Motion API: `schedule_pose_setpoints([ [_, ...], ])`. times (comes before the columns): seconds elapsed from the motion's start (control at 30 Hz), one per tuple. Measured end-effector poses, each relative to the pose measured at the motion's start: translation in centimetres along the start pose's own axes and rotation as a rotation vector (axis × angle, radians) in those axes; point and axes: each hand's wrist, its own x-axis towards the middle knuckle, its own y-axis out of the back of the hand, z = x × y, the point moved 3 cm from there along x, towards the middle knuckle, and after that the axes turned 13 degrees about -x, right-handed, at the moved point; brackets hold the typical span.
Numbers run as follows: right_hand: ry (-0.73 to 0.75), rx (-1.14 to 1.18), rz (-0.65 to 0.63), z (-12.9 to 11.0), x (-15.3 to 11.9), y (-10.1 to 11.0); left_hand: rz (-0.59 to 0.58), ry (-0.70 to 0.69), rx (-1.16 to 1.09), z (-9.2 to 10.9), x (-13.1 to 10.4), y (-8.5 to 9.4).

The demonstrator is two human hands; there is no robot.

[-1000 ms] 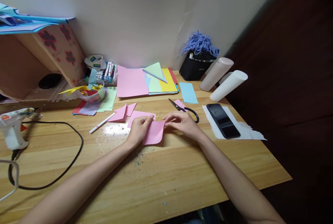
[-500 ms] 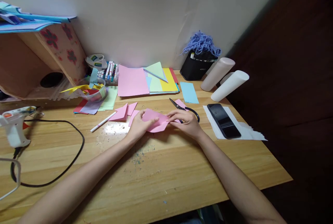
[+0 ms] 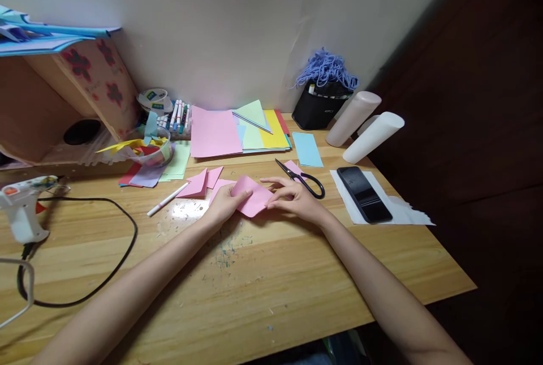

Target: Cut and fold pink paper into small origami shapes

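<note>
A piece of pink paper [image 3: 254,196] is held above the middle of the wooden table. My left hand [image 3: 225,203] grips its left side, thumb on top. At its right edge my right hand [image 3: 293,200] pinches the paper between thumb and fingertips, with the other fingers spread above. Black-handled scissors [image 3: 302,178] lie just behind my right hand, partly over a pink scrap. Folded pink pieces [image 3: 197,184] and a white marker [image 3: 167,200] lie left of my left hand.
Coloured sheets [image 3: 216,132] lie by the wall. A black phone [image 3: 365,195] rests on white paper at right, before two white rolls [image 3: 354,119]. A glue gun [image 3: 23,209] with a looped cord is at left, near a cardboard box [image 3: 99,85].
The pink paper has turned and shows a flatter, squarer face. My right hand's fingers have spread more and shifted slightly along its edge. The view has moved a little.
</note>
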Motion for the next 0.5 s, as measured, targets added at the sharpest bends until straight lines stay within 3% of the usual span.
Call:
schedule_pose_setpoints([
  [0.17,-0.122,0.057,0.071,0.2,0.1,0.0,-0.023,-0.029,-0.063,-0.6,0.5,0.4],
  [0.37,0.097,-0.135,-0.106,-0.9,-0.4,0.8,-0.031,-0.033,-0.073,-0.5,0.4,0.5],
  [0.5,0.04,-0.076,-0.042,-0.6,-0.3,0.5,-0.042,-0.032,-0.038,-0.2,0.2,0.4],
])
